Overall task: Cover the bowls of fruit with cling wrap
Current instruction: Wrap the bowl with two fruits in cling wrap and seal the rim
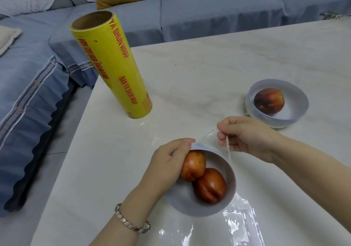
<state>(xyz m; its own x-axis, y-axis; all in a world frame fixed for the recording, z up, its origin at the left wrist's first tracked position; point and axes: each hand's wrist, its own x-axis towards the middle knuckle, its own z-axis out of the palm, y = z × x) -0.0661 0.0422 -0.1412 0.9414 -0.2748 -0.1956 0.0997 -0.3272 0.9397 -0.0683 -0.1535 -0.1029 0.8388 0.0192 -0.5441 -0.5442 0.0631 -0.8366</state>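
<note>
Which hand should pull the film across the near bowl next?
Probably the right hand: its fingers already pinch the cling film above the near bowl's far rim. The left hand is occupied at that rim, seemingly steadying it.

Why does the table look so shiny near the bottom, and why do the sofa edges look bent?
Head view: the bright patches are light glaring off crinkled cling wrap lying on the glossy table beside the near bowl; the wide-angle lens bows the sofa and tilts the roll; the picture is slightly soft throughout.
</note>
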